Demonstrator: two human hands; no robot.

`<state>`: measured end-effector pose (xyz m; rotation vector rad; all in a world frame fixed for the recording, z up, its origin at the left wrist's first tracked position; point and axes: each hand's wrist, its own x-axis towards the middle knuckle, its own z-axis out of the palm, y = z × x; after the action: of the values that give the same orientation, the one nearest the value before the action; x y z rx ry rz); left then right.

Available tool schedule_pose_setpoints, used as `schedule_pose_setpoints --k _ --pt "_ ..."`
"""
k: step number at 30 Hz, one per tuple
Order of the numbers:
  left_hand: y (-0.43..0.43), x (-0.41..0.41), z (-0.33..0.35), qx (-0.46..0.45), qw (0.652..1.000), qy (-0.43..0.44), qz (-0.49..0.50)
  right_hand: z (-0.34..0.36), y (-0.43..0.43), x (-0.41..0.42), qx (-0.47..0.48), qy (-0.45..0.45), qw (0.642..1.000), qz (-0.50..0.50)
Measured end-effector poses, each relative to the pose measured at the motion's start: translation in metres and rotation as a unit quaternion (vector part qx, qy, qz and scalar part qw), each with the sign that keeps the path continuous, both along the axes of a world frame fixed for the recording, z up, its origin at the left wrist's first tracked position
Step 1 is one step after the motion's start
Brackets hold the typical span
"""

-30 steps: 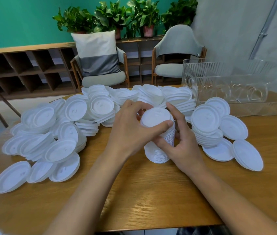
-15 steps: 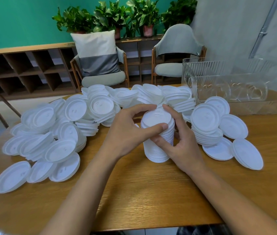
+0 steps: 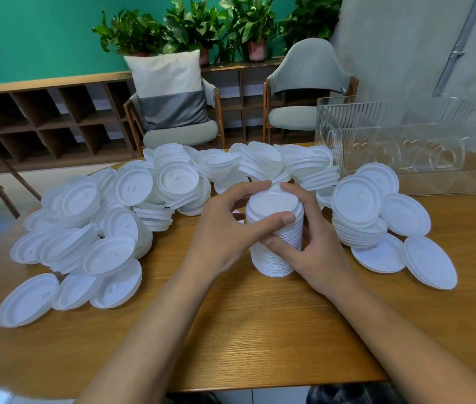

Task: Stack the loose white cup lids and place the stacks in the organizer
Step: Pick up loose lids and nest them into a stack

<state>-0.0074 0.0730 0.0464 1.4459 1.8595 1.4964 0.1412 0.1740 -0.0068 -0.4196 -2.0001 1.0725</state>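
Note:
A tall stack of white cup lids [image 3: 274, 228] stands on the wooden table [image 3: 231, 330] at its middle. My left hand [image 3: 225, 231] grips the stack from the left, thumb across its front. My right hand [image 3: 312, 246] grips it from the right, fingers curled round its side and top rim. A big heap of loose white lids [image 3: 108, 223] spreads over the left and back of the table. A shorter pile of lids [image 3: 356, 211] and a few single lids [image 3: 429, 260] lie to the right. The clear plastic organizer [image 3: 400, 150] sits at the back right.
Two chairs [image 3: 306, 100] stand behind the table, one with a grey and white cushion [image 3: 169, 88]. A low wooden shelf unit [image 3: 41, 121] and potted plants [image 3: 202, 27] line the green wall. Bare wood shows along the table's near edge.
The stack has gone from tilted to standing upright on the table. Both hands stay wrapped round it, their fingertips now meeting over its top.

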Motion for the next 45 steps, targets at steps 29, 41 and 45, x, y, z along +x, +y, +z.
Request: schedule_pose_setpoints --k 29,41,45 --pt "-0.021 -0.057 -0.066 -0.033 0.971 0.174 0.162 0.003 -0.003 -0.003 -0.002 -0.021 1.0 -0.009" --pt "-0.019 -0.063 0.022 0.029 0.998 -0.029 0.053 -0.001 -0.001 -0.004 0.008 0.004 1.0 -0.007" --pt "-0.013 -0.056 0.04 0.029 0.998 -0.047 -0.011 -0.001 -0.002 -0.004 0.014 0.013 1.0 -0.016"
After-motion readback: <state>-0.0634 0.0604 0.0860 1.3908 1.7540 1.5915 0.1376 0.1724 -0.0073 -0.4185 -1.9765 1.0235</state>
